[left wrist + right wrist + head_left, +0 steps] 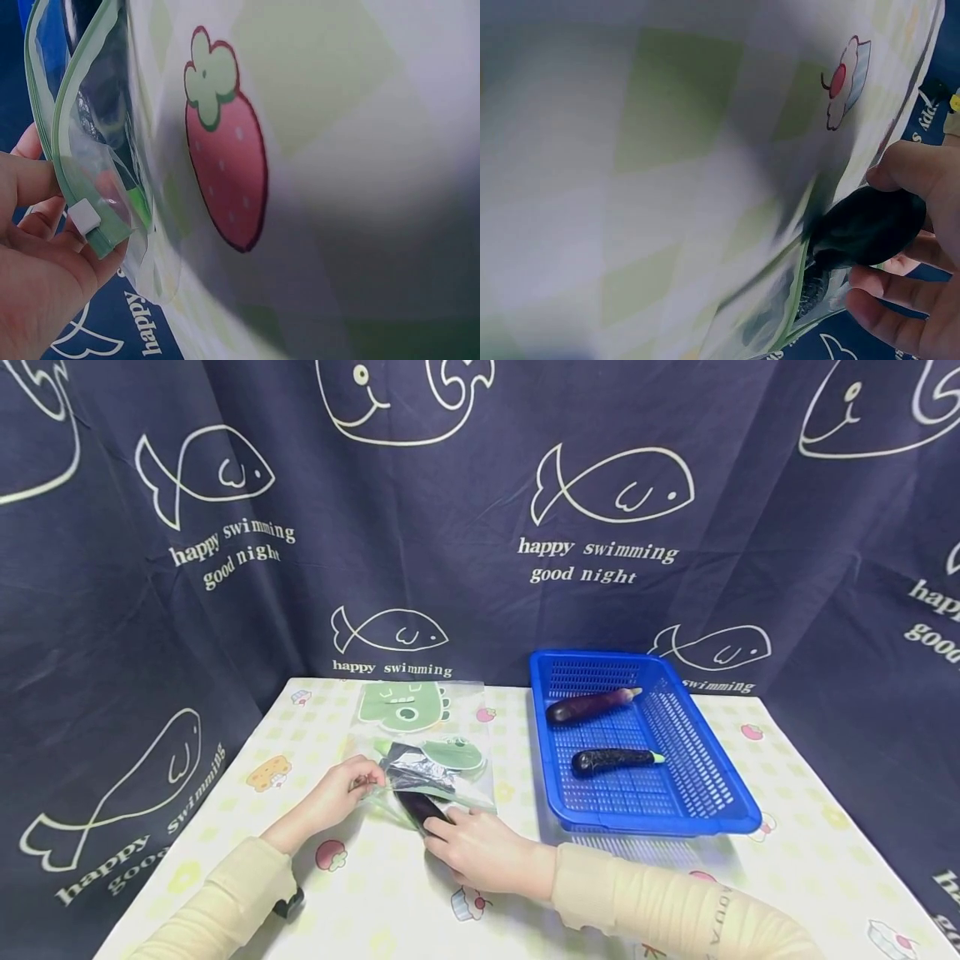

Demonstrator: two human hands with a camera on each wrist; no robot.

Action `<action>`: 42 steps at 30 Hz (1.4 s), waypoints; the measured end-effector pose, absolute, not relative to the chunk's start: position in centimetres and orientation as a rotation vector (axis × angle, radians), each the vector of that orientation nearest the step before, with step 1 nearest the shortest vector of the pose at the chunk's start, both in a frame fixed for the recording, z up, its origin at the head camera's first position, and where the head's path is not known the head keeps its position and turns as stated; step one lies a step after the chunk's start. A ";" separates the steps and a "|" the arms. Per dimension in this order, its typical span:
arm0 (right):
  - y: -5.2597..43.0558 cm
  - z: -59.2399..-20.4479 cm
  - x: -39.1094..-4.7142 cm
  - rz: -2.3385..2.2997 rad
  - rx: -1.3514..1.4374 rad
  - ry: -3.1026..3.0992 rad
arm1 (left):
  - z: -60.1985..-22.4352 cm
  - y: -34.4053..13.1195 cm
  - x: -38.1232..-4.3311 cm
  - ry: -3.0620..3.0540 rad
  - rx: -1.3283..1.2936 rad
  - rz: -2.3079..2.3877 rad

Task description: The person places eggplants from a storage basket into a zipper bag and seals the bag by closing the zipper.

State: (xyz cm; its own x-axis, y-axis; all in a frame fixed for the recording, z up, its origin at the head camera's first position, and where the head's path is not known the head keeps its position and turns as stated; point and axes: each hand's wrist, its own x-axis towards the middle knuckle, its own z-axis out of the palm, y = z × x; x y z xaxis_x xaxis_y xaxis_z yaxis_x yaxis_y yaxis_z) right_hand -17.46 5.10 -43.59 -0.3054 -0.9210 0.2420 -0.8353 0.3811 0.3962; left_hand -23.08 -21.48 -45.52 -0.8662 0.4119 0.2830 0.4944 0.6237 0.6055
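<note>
A clear zip bag (471, 706) with green dinosaur print lies on the table, its mouth toward me. My left hand (347, 789) pinches the left corner of the mouth, beside the white slider (84, 216) on the green zip strip. My right hand (487, 847) holds an eggplant (420, 808) by its rounded end, thumb on one side and fingers on the other. The eggplant's far part passes into the bag mouth (801, 289). Through the film shows a dark, glossy shape with a green tip (139, 206) near the left hand.
A blue perforated basket (551, 777) stands at the right with two eggplants inside, a purple one (592, 706) and a darker one (615, 761). A patterned cloth (262, 827) covers the table. A dark blue fish-print curtain (465, 527) hangs behind.
</note>
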 end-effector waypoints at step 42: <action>3.4 -44.5 -20.0 -0.396 1.420 -2.112 | -45.4 -21.4 -23.2 -2.741 -0.741 -1.079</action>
